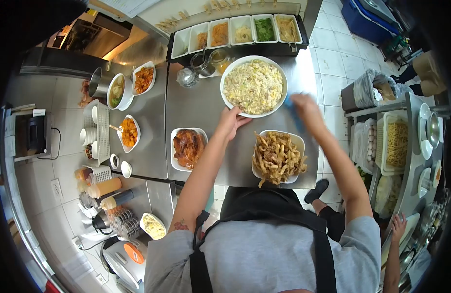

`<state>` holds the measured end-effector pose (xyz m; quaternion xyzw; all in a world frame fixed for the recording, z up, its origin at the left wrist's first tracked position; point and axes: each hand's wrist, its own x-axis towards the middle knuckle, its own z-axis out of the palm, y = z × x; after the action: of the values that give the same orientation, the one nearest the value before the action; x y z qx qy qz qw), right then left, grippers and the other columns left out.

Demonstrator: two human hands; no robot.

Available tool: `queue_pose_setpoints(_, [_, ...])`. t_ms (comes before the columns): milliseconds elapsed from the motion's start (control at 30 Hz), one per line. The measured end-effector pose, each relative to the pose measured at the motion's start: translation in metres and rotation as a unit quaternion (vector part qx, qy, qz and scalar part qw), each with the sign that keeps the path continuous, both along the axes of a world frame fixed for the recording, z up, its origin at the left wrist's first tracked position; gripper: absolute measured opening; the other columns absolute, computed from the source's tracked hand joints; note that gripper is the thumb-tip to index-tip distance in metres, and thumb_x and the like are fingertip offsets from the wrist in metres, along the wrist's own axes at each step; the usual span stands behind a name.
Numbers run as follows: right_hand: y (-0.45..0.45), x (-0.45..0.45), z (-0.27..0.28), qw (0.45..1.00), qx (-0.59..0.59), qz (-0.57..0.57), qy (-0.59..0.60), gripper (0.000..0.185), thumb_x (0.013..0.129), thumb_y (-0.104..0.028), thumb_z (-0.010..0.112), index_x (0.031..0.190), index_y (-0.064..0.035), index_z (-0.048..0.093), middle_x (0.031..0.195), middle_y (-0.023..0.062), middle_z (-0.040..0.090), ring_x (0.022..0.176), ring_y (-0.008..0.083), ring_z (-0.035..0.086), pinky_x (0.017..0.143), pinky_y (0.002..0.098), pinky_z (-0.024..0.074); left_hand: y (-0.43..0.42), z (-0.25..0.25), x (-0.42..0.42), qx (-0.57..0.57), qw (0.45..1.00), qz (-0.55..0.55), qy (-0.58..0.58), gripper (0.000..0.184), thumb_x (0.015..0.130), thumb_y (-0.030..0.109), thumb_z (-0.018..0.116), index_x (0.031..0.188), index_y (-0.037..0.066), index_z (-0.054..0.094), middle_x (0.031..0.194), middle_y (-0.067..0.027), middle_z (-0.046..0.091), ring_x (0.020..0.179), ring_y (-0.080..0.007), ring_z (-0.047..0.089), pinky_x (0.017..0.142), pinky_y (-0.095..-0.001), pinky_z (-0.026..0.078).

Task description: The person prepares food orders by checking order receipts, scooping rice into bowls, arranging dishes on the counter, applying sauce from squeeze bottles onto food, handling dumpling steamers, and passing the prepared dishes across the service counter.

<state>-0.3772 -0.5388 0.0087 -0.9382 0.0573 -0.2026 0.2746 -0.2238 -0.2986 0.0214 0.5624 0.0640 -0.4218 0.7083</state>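
A large white bowl of fried rice [254,87] sits toward the back of the steel counter. My left hand [229,123] grips the bowl's lower rim, thumb on top and fingers beneath. At the bowl's right side is my right hand [306,111], smeared by motion, closed on a blue cloth [295,113]. Whether the cloth touches the bowl I cannot tell. Nearer to me stands a white dish heaped with fried strips [279,158]. Left of my left forearm is a square white dish of glazed roast meat [188,148].
A rack of white ingredient tubs [241,30] lines the counter's back edge, with jars [219,59] before it. Dishes of orange food [130,133] and a soup bowl [118,92] stand left. Another person's hand [399,227] shows by the right shelves; a bin [369,90] stands beyond.
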Motion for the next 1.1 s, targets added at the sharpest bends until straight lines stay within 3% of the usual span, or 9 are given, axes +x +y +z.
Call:
queue_pose_setpoints(100, [-0.107,-0.005,-0.037,0.968,-0.052,-0.239,0.056,0.031,0.083,-0.002,0.046,0.111,-0.0024,0.060,0.102,0.0199,0.064,0.092,0.0375,0.061,0.081,0.0447,0.0475,0.000,0.022,-0.003,0.013,1.000,0.003,0.009,0.038,0.085,0.004,0.044,0.122,-0.005,0.038,0.115,-0.0210,0.053,0.094,-0.0320,0.063,0.082,-0.0450,0.057])
queue_pose_setpoints(200, [-0.175,-0.049,-0.035,0.922,-0.009,-0.339,0.186,0.038,0.081,-0.016,0.057,0.118,-0.0096,0.062,0.105,0.0199,0.065,0.097,0.0371,0.062,0.085,0.0419,0.0482,0.011,0.031,0.005,0.006,1.000,0.005,0.021,0.039,0.082,0.005,0.045,0.119,-0.007,0.039,0.111,-0.0223,0.056,0.092,-0.0340,0.065,0.080,-0.0439,0.058])
queue_pose_setpoints(400, [-0.147,-0.046,0.013,0.941,0.228,-0.238,0.079,0.033,0.078,-0.024,0.077,0.097,0.0013,0.067,0.080,0.0026,0.066,0.073,0.0059,0.056,0.068,0.0213,0.0456,0.076,0.067,-0.013,-0.033,0.999,-0.001,0.038,0.040,0.081,0.010,0.049,0.115,-0.009,0.042,0.107,-0.0202,0.058,0.090,-0.0319,0.066,0.077,-0.0434,0.058])
queue_pose_setpoints(533, [-0.092,0.026,0.025,0.951,0.278,-0.114,0.074,0.036,0.077,-0.024,0.078,0.101,-0.0003,0.066,0.082,0.0039,0.067,0.072,0.0083,0.058,0.068,0.0231,0.0466,0.142,0.107,-0.020,-0.056,0.996,0.063,0.002,0.040,0.081,0.009,0.052,0.116,-0.008,0.042,0.107,-0.0199,0.059,0.090,-0.0322,0.066,0.078,-0.0445,0.057])
queue_pose_setpoints(600, [-0.074,0.059,0.022,0.992,0.062,-0.019,0.112,0.048,0.076,-0.029,0.077,0.114,-0.0049,0.063,0.090,0.0085,0.068,0.076,0.0146,0.061,0.072,0.0292,0.0491,0.175,0.120,-0.016,-0.048,0.993,0.106,-0.008,0.041,0.082,0.009,0.053,0.117,-0.007,0.041,0.109,-0.0211,0.059,0.091,-0.0323,0.066,0.079,-0.0442,0.057])
queue_pose_setpoints(667, [-0.039,0.086,0.046,0.971,-0.233,0.027,-0.054,0.041,0.081,-0.026,0.072,0.114,-0.0037,0.062,0.091,0.0106,0.067,0.079,0.0146,0.061,0.072,0.0300,0.0503,0.210,0.124,-0.002,-0.049,0.989,0.139,-0.020,0.040,0.083,0.010,0.052,0.118,-0.007,0.041,0.110,-0.0215,0.059,0.092,-0.0326,0.066,0.080,-0.0439,0.057])
queue_pose_setpoints(833, [0.124,0.091,0.160,0.945,0.269,0.004,0.186,0.024,0.094,-0.014,0.053,0.112,-0.0036,0.064,0.084,0.0077,0.067,0.069,0.0121,0.059,0.065,0.0269,0.0507,0.279,0.078,0.056,-0.060,0.978,0.189,-0.058,0.032,0.088,0.011,0.048,0.114,-0.006,0.041,0.110,-0.0212,0.056,0.094,-0.0335,0.065,0.080,-0.0417,0.059])
queue_pose_setpoints(967, [0.244,0.043,0.157,0.834,0.250,0.134,0.474,0.027,0.094,-0.013,0.044,0.103,0.0007,0.066,0.078,0.0097,0.069,0.060,0.0129,0.063,0.058,0.0273,0.0529,0.297,0.041,0.095,-0.077,0.967,0.240,-0.049,0.032,0.088,0.010,0.046,0.114,-0.006,0.036,0.112,-0.0232,0.053,0.094,-0.0367,0.064,0.080,-0.0463,0.059])
queue_pose_setpoints(1100, [0.306,0.017,0.096,0.792,0.320,0.052,0.518,0.042,0.095,-0.012,0.044,0.136,-0.0048,0.040,0.084,0.0133,0.069,0.063,0.0172,0.065,0.058,0.0311,0.0559,0.301,-0.001,0.119,-0.124,0.960,0.253,-0.001,0.033,0.085,0.006,0.046,0.114,-0.005,0.036,0.109,-0.0223,0.053,0.092,-0.0370,0.064,0.077,-0.0477,0.060])
